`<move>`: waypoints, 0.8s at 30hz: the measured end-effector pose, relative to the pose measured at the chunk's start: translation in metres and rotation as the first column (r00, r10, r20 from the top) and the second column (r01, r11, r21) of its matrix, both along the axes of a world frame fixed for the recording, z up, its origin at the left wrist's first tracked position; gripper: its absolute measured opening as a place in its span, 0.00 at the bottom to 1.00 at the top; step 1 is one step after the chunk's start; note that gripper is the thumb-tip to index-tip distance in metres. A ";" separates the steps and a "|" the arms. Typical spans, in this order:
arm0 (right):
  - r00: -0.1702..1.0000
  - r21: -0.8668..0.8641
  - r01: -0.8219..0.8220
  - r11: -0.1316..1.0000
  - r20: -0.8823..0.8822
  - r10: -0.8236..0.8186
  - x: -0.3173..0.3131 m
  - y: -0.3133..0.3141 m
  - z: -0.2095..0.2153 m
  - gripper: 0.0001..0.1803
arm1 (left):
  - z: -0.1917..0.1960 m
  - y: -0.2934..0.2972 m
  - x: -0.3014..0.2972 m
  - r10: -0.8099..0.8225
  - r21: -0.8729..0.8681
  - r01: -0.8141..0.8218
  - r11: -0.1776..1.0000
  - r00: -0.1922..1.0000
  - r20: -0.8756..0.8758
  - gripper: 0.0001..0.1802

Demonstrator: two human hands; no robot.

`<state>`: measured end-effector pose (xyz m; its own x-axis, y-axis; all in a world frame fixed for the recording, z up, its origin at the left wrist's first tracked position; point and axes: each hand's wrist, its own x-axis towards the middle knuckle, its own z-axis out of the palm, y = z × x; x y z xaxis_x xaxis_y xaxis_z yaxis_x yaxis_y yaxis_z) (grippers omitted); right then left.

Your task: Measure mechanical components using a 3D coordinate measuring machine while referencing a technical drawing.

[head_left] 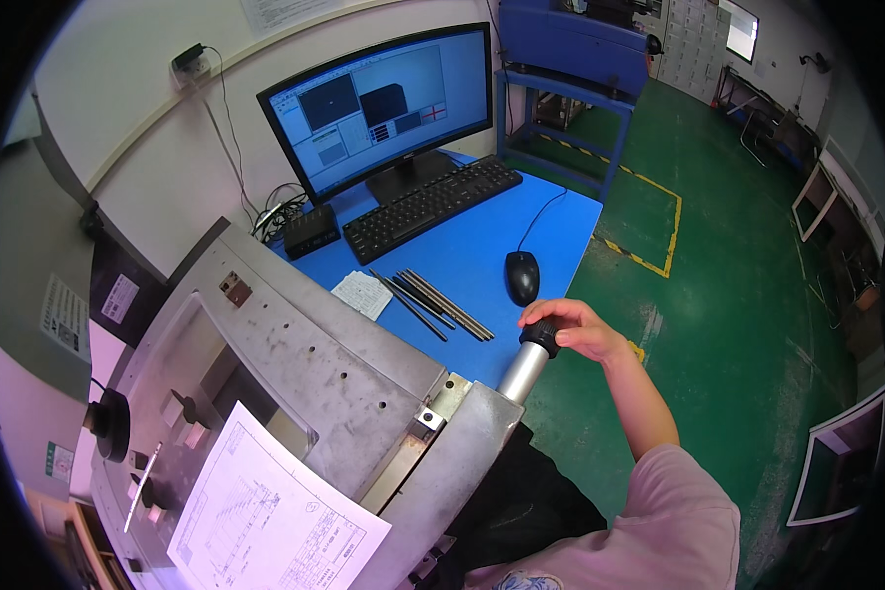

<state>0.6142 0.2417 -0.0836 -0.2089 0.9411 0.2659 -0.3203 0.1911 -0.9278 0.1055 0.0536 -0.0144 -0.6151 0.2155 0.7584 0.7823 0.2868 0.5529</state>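
Observation:
My right hand [581, 334] is closed round a black ribbed knob [540, 337], with the thumb and fingers on its rim. The knob sits on the end of a silver cylindrical shaft [525, 373], which sticks out from the side of a grey metal measuring machine [354, 359]. Across the machine's near part lies a sheet of paper with a technical drawing [265, 516]. Behind the paper, the machine's bed has a glass window [228, 379] and small black fixtures [182, 405]. My left hand does not show.
A blue table [442, 258] beside the machine bears a monitor [383, 93], a keyboard [433, 208], a mouse [522, 278], several thin metal rods [447, 304] and a crumpled white cloth or paper [362, 294]. Farther off stands a blue machine [575, 49] on a frame.

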 end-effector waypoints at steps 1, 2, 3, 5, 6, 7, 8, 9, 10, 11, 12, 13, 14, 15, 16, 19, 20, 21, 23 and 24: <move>1.000 0.003 0.000 1.000 0.001 0.000 0.000 0.000 0.000 0.23 | 0.000 0.000 0.000 -0.003 -0.001 0.003 1.000 1.000 0.011 0.27; 1.000 0.002 0.000 1.000 0.001 0.000 0.000 0.000 0.000 0.23 | 0.000 -0.001 -0.001 -0.003 -0.001 0.003 1.000 1.000 0.011 0.27; 1.000 0.000 0.001 1.000 0.000 -0.001 0.000 0.000 0.000 0.23 | -0.002 -0.002 -0.003 -0.011 0.011 0.011 1.000 1.000 0.018 0.27; 1.000 -0.001 0.002 1.000 -0.001 -0.002 0.000 -0.001 0.001 0.23 | -0.007 -0.004 -0.009 -0.028 0.034 0.027 0.999 0.999 0.032 0.27; 1.000 -0.003 0.005 1.000 0.000 -0.005 0.000 -0.001 0.001 0.23 | -0.010 -0.006 -0.014 -0.036 0.045 0.034 0.998 0.999 0.039 0.27; 1.000 -0.005 0.008 1.000 0.000 -0.008 0.000 -0.001 0.001 0.23 | -0.013 -0.007 -0.018 -0.045 0.057 0.042 0.998 0.998 0.046 0.27; 1.000 -0.005 0.008 1.000 0.000 -0.008 0.000 -0.001 0.001 0.23 | -0.016 -0.008 -0.021 -0.053 0.068 0.050 0.996 0.997 0.053 0.27; 1.000 -0.010 0.008 1.000 -0.001 -0.008 0.000 0.000 0.000 0.23 | -0.018 -0.010 -0.024 -0.059 0.079 0.055 0.995 0.996 0.060 0.27; 1.000 -0.015 0.009 1.000 -0.002 -0.009 0.000 0.000 0.000 0.23 | -0.020 -0.010 -0.027 -0.066 0.090 0.060 0.994 0.996 0.067 0.27; 1.000 -0.016 0.007 1.000 -0.002 -0.007 0.000 0.000 0.001 0.23 | -0.021 -0.009 -0.028 -0.063 0.089 0.057 0.994 0.996 0.067 0.27; 1.000 -0.021 -0.003 1.000 0.001 0.003 0.000 0.001 0.001 0.24 | -0.022 -0.010 -0.029 -0.064 0.112 0.059 0.992 0.997 0.043 0.27; 1.000 -0.025 -0.013 1.000 0.005 0.013 0.000 0.001 0.001 0.25 | -0.023 -0.010 -0.030 -0.063 0.134 0.060 0.989 0.998 0.018 0.26; 1.000 -0.025 -0.018 1.000 0.005 0.018 0.000 0.002 0.001 0.25 | -0.023 -0.009 -0.029 -0.058 0.134 0.055 0.989 0.998 0.017 0.26; 1.000 -0.025 -0.001 1.000 0.008 0.002 0.000 0.001 0.001 0.25 | -0.023 -0.007 -0.027 -0.055 0.128 0.055 0.990 0.998 -0.007 0.25; 1.000 -0.025 0.015 1.000 0.012 -0.015 0.000 0.001 0.002 0.24 | -0.021 -0.004 -0.024 -0.052 0.123 0.055 0.991 0.998 -0.031 0.23; 0.999 -0.018 0.038 0.999 0.034 -0.037 0.004 -0.005 0.006 0.24 | -0.015 0.000 -0.013 -0.033 0.102 0.044 0.994 0.994 -0.105 0.19; 0.998 -0.014 0.050 0.999 0.034 -0.050 0.006 -0.009 0.007 0.24 | -0.015 -0.001 -0.009 -0.059 0.089 0.063 0.994 0.997 -0.051 0.20; 0.999 -0.022 0.024 0.999 0.034 -0.023 0.004 -0.006 0.004 0.24 | -0.015 -0.003 -0.009 -0.033 0.081 0.037 0.996 0.998 -0.051 0.20; 0.999 -0.004 0.039 0.999 0.032 -0.039 0.000 0.001 -0.004 0.24 | -0.016 -0.005 -0.009 -0.063 0.018 0.066 0.998 0.991 -0.118 0.20; 0.998 -0.013 0.040 0.999 0.042 -0.039 -0.004 0.002 -0.004 0.24 | -0.013 -0.005 -0.006 -0.113 0.057 0.118 0.991 0.990 -0.089 0.21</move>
<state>0.6098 0.2435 -0.0874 -0.1821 0.9523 0.2448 -0.2740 0.1900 -0.9428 0.0990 0.0482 -0.0272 -0.5207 0.2325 0.8215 0.8536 0.1589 0.4961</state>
